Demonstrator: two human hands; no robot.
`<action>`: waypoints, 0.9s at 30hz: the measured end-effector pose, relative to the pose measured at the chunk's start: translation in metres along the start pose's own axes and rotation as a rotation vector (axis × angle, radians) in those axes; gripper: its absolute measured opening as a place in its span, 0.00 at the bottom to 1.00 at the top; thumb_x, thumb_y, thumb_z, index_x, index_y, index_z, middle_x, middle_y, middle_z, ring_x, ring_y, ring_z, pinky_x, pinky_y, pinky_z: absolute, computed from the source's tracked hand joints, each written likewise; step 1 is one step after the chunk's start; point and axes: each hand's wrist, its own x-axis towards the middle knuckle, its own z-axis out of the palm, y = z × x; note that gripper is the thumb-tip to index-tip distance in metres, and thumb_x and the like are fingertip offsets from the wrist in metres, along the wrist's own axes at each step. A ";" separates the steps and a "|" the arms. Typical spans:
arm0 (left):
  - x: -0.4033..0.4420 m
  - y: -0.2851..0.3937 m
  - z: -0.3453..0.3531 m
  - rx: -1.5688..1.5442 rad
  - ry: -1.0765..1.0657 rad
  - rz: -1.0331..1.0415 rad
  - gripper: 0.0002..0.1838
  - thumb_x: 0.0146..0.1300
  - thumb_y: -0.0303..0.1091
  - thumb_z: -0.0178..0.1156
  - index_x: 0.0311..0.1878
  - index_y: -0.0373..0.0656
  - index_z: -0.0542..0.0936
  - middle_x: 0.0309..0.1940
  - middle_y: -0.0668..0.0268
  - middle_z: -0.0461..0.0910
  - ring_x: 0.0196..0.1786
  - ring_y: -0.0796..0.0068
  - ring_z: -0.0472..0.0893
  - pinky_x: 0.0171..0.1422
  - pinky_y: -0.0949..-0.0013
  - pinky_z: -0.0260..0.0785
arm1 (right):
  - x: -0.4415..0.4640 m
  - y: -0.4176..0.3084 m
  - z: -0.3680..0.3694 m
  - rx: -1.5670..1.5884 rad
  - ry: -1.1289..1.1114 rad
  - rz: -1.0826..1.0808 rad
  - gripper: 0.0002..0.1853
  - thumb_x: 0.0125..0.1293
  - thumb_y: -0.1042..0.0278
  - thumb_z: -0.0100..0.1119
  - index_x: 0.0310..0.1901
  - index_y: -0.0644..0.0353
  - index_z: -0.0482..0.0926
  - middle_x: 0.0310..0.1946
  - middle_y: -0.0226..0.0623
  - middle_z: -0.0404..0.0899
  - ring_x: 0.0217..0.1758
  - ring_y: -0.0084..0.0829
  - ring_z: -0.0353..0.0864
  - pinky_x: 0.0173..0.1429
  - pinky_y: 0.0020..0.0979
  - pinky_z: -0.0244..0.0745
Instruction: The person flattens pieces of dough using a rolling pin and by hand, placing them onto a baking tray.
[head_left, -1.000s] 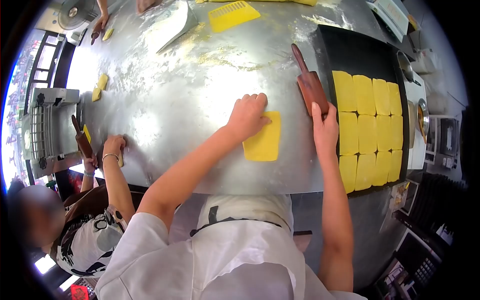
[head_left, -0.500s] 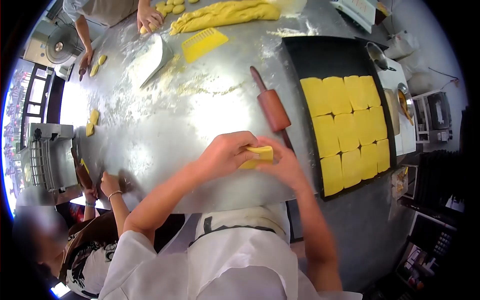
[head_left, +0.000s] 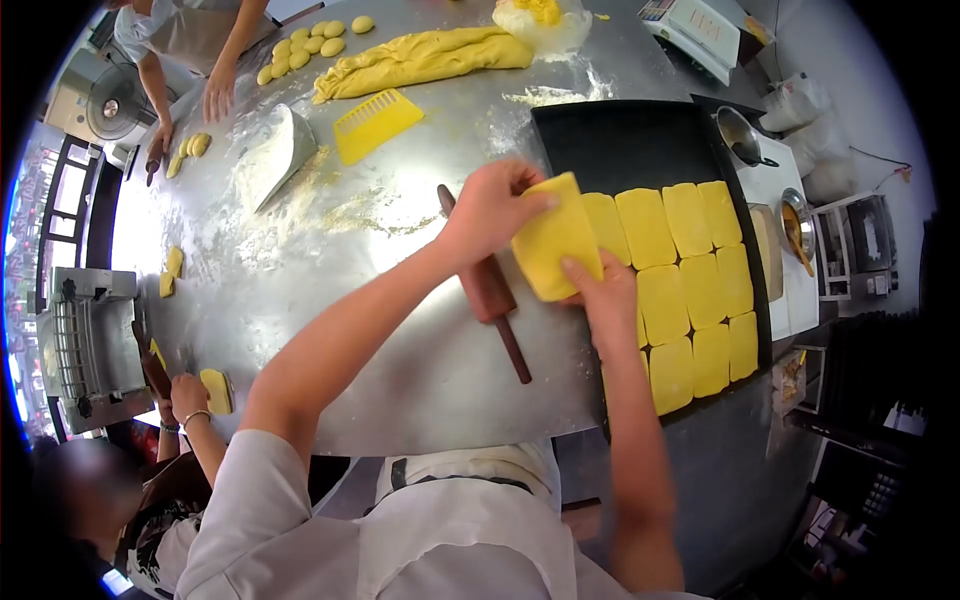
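Observation:
A flat yellow dough sheet [head_left: 556, 238] hangs stretched between my two hands, over the left edge of the black baking tray [head_left: 620, 135]. My left hand [head_left: 494, 212] pinches its upper left corner, while my right hand [head_left: 608, 300] grips the lower right edge with the thumb on top. Rows of similar yellow dough pieces [head_left: 683, 300] lie side by side in the tray; my right hand and the held sheet cover part of them. Beneath my left forearm, a brown rolling pin [head_left: 488, 290] rests on the metal table [head_left: 350, 300].
A long dough roll [head_left: 425, 62], a yellow scraper [head_left: 378, 125] and a floury metal scoop [head_left: 280, 155] lie farther back. Several dough balls [head_left: 300, 48] sit near one co-worker's hand [head_left: 219, 92]. Another co-worker's hand [head_left: 188, 398] is at the left, beside a dough piece [head_left: 215, 391].
The dough sheet, bent between my hands before, is now spread out flat. Both hands have moved up and right toward the tray. The far co-worker's hand has left the dough balls.

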 end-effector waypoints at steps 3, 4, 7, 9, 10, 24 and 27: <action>0.059 -0.007 0.018 0.022 -0.029 0.055 0.12 0.67 0.32 0.74 0.43 0.35 0.81 0.34 0.66 0.85 0.38 0.81 0.81 0.46 0.70 0.77 | 0.051 -0.017 -0.021 -0.123 0.072 -0.053 0.12 0.74 0.68 0.69 0.51 0.68 0.86 0.42 0.36 0.90 0.37 0.24 0.89 0.35 0.24 0.84; 0.078 -0.011 0.024 0.031 -0.042 0.064 0.12 0.67 0.32 0.74 0.43 0.35 0.81 0.34 0.66 0.85 0.38 0.81 0.81 0.46 0.70 0.77 | 0.068 -0.019 -0.028 -0.175 0.087 -0.043 0.12 0.74 0.68 0.69 0.51 0.68 0.87 0.41 0.37 0.90 0.36 0.23 0.89 0.34 0.24 0.83; 0.134 -0.030 0.041 0.127 -0.040 0.078 0.13 0.66 0.33 0.75 0.43 0.36 0.81 0.34 0.66 0.85 0.38 0.79 0.81 0.47 0.68 0.77 | 0.113 -0.021 -0.040 -0.228 0.083 -0.030 0.13 0.74 0.65 0.68 0.50 0.67 0.86 0.38 0.38 0.90 0.31 0.24 0.88 0.31 0.23 0.80; 0.164 -0.042 0.047 0.179 -0.044 0.071 0.13 0.65 0.33 0.75 0.42 0.36 0.82 0.34 0.63 0.86 0.38 0.75 0.83 0.47 0.66 0.78 | 0.140 -0.019 -0.043 -0.197 0.062 0.007 0.13 0.74 0.64 0.68 0.49 0.67 0.85 0.36 0.38 0.89 0.28 0.24 0.87 0.30 0.23 0.79; 0.174 -0.045 0.050 0.213 -0.041 0.070 0.13 0.65 0.33 0.75 0.42 0.36 0.82 0.34 0.63 0.86 0.38 0.74 0.83 0.47 0.65 0.78 | 0.151 -0.019 -0.044 -0.217 0.043 0.018 0.13 0.74 0.63 0.68 0.48 0.67 0.85 0.35 0.37 0.89 0.26 0.24 0.87 0.29 0.24 0.78; 0.200 -0.084 0.067 0.635 -0.066 0.081 0.13 0.65 0.35 0.70 0.50 0.43 0.82 0.40 0.55 0.88 0.47 0.49 0.86 0.51 0.52 0.78 | 0.197 -0.025 -0.041 -0.450 -0.149 0.182 0.15 0.73 0.60 0.67 0.39 0.67 0.83 0.20 0.39 0.82 0.16 0.26 0.77 0.26 0.30 0.75; 0.199 -0.088 0.066 0.661 -0.081 0.079 0.13 0.67 0.34 0.69 0.51 0.43 0.82 0.43 0.55 0.88 0.49 0.49 0.86 0.54 0.52 0.79 | 0.193 -0.035 -0.041 -0.525 -0.136 0.176 0.15 0.75 0.58 0.67 0.38 0.64 0.83 0.19 0.35 0.80 0.16 0.22 0.75 0.25 0.27 0.70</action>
